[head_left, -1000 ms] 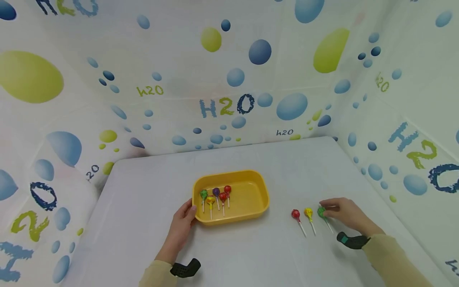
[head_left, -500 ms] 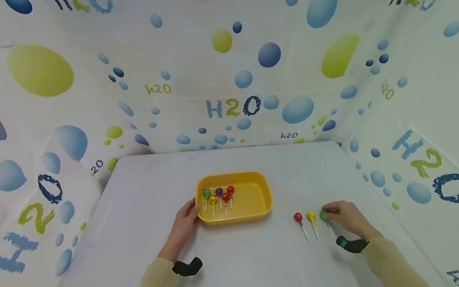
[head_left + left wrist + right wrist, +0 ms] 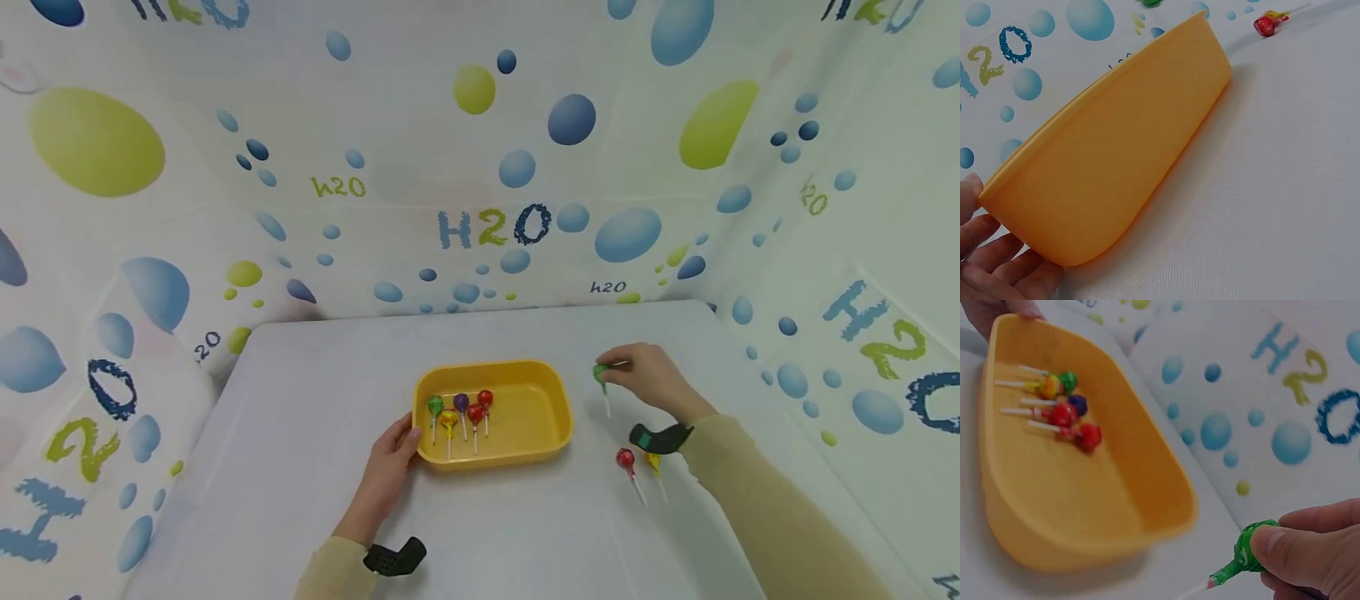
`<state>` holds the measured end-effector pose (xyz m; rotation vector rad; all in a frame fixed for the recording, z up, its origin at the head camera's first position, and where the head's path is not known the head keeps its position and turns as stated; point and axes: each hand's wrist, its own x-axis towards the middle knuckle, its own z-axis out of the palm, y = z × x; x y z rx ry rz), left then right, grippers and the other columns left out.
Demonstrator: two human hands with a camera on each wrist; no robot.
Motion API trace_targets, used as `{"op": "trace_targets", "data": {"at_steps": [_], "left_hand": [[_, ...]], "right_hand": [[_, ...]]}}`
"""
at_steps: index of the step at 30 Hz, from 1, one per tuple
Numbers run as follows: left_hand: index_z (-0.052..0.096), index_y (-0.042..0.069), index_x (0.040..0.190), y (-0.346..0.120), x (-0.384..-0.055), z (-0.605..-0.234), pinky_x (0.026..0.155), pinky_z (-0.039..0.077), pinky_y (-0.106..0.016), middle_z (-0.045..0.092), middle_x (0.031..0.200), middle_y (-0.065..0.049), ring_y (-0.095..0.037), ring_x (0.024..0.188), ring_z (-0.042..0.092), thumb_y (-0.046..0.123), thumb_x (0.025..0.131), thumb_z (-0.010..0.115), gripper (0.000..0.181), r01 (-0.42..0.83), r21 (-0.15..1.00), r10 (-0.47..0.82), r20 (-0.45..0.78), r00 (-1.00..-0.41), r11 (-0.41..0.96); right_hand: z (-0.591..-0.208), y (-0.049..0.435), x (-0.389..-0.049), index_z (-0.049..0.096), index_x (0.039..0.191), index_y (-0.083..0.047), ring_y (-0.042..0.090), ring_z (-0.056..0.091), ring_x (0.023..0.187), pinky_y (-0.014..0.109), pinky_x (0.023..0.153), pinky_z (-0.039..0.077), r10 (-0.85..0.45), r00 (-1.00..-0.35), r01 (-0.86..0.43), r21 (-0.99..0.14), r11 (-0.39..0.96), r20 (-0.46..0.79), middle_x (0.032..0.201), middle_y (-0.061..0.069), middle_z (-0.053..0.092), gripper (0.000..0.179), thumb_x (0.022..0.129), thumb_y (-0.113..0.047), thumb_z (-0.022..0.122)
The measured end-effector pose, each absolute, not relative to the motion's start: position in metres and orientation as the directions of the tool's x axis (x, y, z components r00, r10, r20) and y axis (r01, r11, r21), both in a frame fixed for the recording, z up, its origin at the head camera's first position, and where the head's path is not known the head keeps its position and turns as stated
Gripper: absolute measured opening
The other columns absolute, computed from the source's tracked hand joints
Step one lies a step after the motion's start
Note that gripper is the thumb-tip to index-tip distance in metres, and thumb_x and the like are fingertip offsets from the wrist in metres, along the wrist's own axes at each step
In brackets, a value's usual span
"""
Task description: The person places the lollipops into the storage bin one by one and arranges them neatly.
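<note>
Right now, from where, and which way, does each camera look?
Head: on head, looking forward-down at the yellow tray; left hand, right hand show.
Left wrist: on that wrist, facing the tray's outside; left hand shows.
Right wrist: on that wrist, facing green lollipop and tray; both hands show.
Head and right wrist share: tray's inside.

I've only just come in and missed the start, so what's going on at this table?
A person is handling lollipops with one hand and steadying a yellow tray with the other. The right hand has a green lollipop in its grip, right of the tray. The left hand holds the tray's near left corner. In the tray lie a green one, a yellow one, a purple one and two red ones. A loose red lollipop and loose yellow lollipop lie on the table.
</note>
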<state>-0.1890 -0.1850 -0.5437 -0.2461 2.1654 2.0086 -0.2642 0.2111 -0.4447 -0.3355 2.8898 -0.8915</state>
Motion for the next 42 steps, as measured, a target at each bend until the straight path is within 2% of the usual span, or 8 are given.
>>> {"op": "trace_targets", "data": {"at_steps": [7,13,17,23,34,42], "left_hand": [[0.032,0.004,0.159,-0.185,-0.188,-0.544,0.114,0.045,-0.047,0.042,0.159,-0.022,-0.036,0.142,0.050,0.026,0.111,0.046,0.055,-0.245,0.965,-0.024,-0.244,-0.969,0.095],[0.033,0.002,0.159,-0.184,-0.187,-0.544,0.113,0.048,-0.046,0.044,0.158,-0.023,-0.037,0.140,0.051,0.023,0.111,0.046,0.054,-0.232,0.967,-0.018,-0.232,-0.973,0.103],[0.033,0.001,0.158,-0.184,-0.186,-0.542,0.112,0.049,-0.045,0.044,0.158,-0.024,-0.037,0.139,0.052,0.021,0.111,0.045,0.053,-0.231,0.968,-0.016,-0.231,-0.973,0.099],[0.033,0.000,0.158,-0.184,-0.187,-0.543,0.112,0.048,-0.047,0.044,0.158,-0.024,-0.038,0.141,0.051,0.021,0.111,0.044,0.053,-0.225,0.970,-0.011,-0.225,-0.974,0.094],[0.033,0.001,0.158,-0.184,-0.188,-0.542,0.113,0.047,-0.047,0.044,0.158,-0.023,-0.037,0.141,0.050,0.020,0.111,0.045,0.052,-0.237,0.968,-0.019,-0.236,-0.972,0.086],[0.033,0.000,0.158,-0.184,-0.188,-0.543,0.113,0.048,-0.047,0.044,0.157,-0.025,-0.038,0.140,0.051,0.021,0.111,0.045,0.053,-0.240,0.967,-0.018,-0.239,-0.971,0.090]], "right_hand": [[-0.458,0.100,-0.287,0.077,0.113,-0.007,0.021,0.066,0.100,0.039,0.097,0.059,-0.342,-0.924,-0.211,-0.517,0.829,-0.170,0.112,0.008,0.075,0.021,0.094,-0.015,0.075],[-0.475,0.050,-0.289,0.078,0.096,-0.008,0.016,0.065,0.086,0.034,0.087,0.060,-0.408,-0.882,-0.292,-0.406,0.866,-0.236,0.096,0.004,0.074,0.008,0.090,-0.013,0.078],[-0.485,0.042,-0.291,0.075,0.089,-0.008,0.016,0.062,0.080,0.034,0.085,0.060,-0.383,-0.883,-0.263,-0.389,0.883,-0.273,0.089,0.002,0.073,0.007,0.088,-0.012,0.081],[-0.497,0.044,-0.299,0.075,0.090,-0.007,0.017,0.062,0.080,0.034,0.085,0.060,-0.362,-0.889,-0.225,-0.421,0.879,-0.280,0.088,0.003,0.072,0.008,0.088,-0.013,0.081],[-0.498,0.044,-0.299,0.075,0.091,-0.007,0.016,0.059,0.078,0.029,0.074,0.056,-0.363,-0.893,-0.228,-0.428,0.875,-0.267,0.088,0.003,0.070,0.010,0.090,-0.016,0.080],[-0.496,0.043,-0.297,0.074,0.096,-0.007,0.017,0.059,0.080,0.029,0.076,0.056,-0.346,-0.894,-0.207,-0.422,0.883,-0.286,0.093,0.003,0.071,0.012,0.090,-0.017,0.079]]}}
